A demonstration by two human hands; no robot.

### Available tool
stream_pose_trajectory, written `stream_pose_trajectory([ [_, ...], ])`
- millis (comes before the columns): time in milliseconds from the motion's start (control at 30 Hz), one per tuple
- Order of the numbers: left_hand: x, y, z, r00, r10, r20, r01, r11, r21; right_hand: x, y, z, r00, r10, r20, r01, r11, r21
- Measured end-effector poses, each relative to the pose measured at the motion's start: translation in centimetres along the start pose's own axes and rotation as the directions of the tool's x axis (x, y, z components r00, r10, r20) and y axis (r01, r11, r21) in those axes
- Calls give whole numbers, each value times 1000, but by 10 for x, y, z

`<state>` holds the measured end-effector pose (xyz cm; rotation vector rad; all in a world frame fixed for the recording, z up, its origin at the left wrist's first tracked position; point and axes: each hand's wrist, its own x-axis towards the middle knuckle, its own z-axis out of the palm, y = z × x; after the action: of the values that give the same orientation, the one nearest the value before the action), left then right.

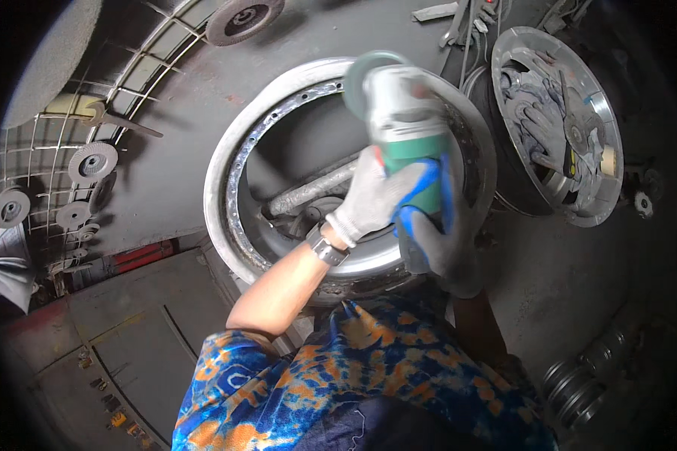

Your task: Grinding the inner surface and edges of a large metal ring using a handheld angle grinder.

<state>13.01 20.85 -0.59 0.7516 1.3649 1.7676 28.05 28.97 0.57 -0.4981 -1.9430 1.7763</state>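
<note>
An angle grinder [410, 124] with a green body and pale head is held in both my gloved hands over a metal wheel rim [222, 180]. My left hand [376, 195], in a white and blue glove with a watch at the wrist, wraps around the grinder's body. My right hand [440, 244], in a grey and blue glove, grips its rear end. The round disc [368, 75] is blurred and overlaps the far edge of the rim; whether it touches cannot be told. Inside the ring lies a pale bar [316, 188].
At the right stands a tilted wheel [605, 113] filled with gloves, rags and discs. A wire rack [53, 150] on the left holds several flap discs [92, 161]. A wrench [455, 26] lies at the back. Metal cylinders [575, 387] sit at lower right.
</note>
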Motion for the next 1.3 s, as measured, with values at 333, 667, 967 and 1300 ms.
stream_pose_trajectory([
  [333, 21, 7, 64, 894, -405, 193, 246, 803, 543, -72, 56, -26, 913, 303, -273, -201, 917, 345],
  [667, -105, 51, -36, 752, 654, -82, -214, 361, 908, -123, 12, -46, 962, 236, -140, -92, 759, 645],
  [967, -133, 78, -183, 821, 357, -446, 385, 231, 894, -156, -18, -55, 968, 157, -197, 41, 675, 737],
  [1300, -166, 38, -185, 686, 560, -465, 308, 355, 882, -187, -29, -34, 989, 148, -22, -74, 612, 787],
])
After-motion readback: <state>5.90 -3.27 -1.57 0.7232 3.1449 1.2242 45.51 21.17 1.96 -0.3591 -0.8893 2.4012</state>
